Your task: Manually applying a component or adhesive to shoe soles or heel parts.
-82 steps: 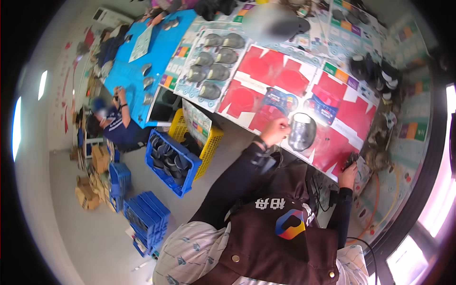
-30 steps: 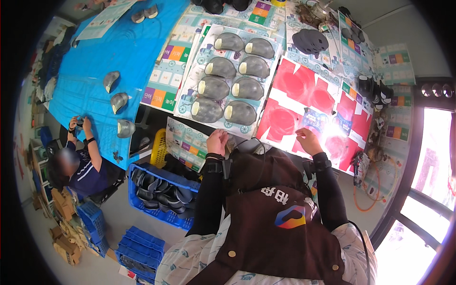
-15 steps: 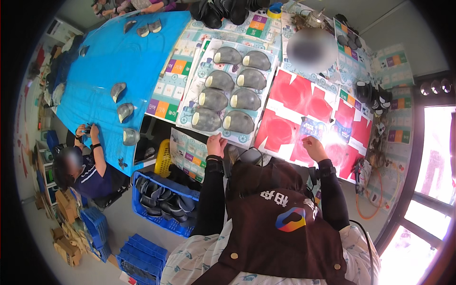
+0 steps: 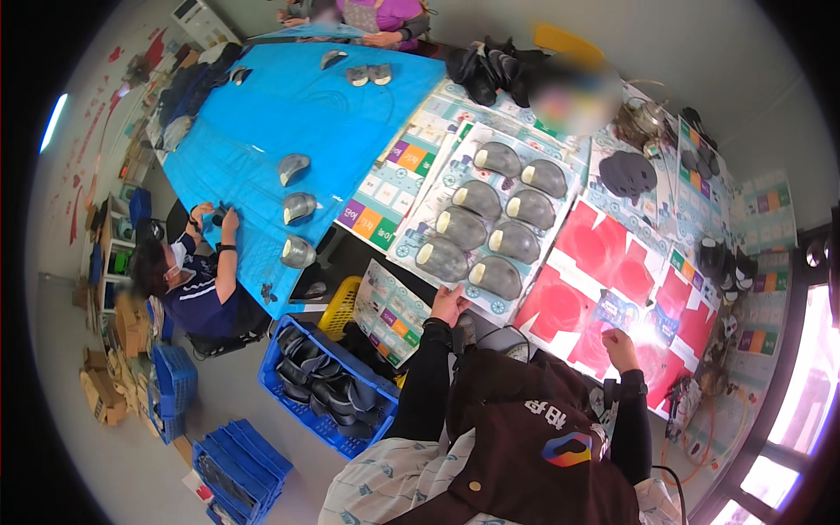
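Observation:
My left hand (image 4: 449, 306) is at the near edge of a white printed board (image 4: 411, 248), its fingers curled together. Whether they grip the board or something small is hidden. Several grey, rounded, shoe-like pieces (image 4: 496, 277) with pale ends lie on that board in two columns. My right hand (image 4: 620, 350) is closed above red-patterned sheets (image 4: 553, 302) to the right, fingers bent inward. Anything inside them is too small to make out. Beside this hand, a dark blue printed card (image 4: 615, 310) lies on the red sheets under bright glare.
On the left, a co-worker (image 4: 206, 280) handles a dark piece at a blue-covered table (image 4: 262, 131) bearing scattered grey pieces. A blue crate (image 4: 328, 385) of dark shoe parts stands below, near a yellow basket (image 4: 341, 308). Stacked dark soles (image 4: 627, 173) lie at the back right.
The whole view has swung left, so the tables and both hands appear further right. My hands keep nearly the same places at the board edge and above the red sheets.

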Motion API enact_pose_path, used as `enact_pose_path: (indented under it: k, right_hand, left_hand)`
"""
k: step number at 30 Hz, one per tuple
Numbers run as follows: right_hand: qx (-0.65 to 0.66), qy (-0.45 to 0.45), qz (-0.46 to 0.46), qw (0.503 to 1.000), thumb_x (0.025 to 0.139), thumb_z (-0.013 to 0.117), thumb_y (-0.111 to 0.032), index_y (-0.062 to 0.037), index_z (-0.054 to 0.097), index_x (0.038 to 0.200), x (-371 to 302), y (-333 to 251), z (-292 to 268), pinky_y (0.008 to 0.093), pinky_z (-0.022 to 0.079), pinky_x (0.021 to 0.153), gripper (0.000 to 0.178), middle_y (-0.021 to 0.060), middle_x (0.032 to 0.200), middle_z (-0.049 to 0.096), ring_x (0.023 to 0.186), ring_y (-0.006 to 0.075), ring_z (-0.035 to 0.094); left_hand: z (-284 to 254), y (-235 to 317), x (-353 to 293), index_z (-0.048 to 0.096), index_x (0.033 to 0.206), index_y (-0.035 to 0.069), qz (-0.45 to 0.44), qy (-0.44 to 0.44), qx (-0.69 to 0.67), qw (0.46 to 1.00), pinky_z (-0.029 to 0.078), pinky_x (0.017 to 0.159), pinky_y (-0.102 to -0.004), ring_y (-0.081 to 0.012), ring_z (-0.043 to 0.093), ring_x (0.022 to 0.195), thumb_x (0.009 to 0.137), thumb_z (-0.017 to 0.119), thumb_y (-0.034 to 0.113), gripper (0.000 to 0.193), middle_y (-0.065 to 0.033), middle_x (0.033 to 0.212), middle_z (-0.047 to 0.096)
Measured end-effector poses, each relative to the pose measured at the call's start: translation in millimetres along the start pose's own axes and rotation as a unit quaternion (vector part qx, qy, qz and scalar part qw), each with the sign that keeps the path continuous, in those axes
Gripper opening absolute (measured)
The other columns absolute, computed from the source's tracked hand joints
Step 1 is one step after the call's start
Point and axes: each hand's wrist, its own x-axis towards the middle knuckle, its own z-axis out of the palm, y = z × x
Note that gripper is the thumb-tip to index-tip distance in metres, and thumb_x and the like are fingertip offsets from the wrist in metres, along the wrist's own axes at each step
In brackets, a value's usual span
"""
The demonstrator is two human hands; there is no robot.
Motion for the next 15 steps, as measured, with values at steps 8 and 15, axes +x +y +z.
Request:
enact_pose_path:
  k: [8,15]
  right_hand:
    - [0.015,-0.005,0.065,0.998,0.087,0.066,-0.014,0.0009,0.07,0.105,2,15,-1,0.0344,0.054,0.082,0.023,0.015,0.095,0.073,0.09,0.0234,0.071]
    - [0.018,0.02,0.0,1.0,0.088,0.067,-0.013,0.0008,0.07,0.106,2,20,3,0.03,0.053,0.064,0.023,0.0097,0.088,0.072,0.071,0.0155,0.065]
  left_hand:
    - [-11,-7,7,0.053,0.121,0.012,-0.018,-0.005,-0.025,1.0,0.061,0.071,-0.0358,-0.0197,0.072,0.093,0.103,0.059,0.018,0.021,-0.0048,0.109,0.068]
    - [-17,-1,11,0.053,0.128,0.014,-0.008,-0.038,-0.019,0.999,0.062,0.071,-0.0365,-0.0206,0.073,0.093,0.101,0.062,0.016,0.029,-0.0056,0.112,0.069]
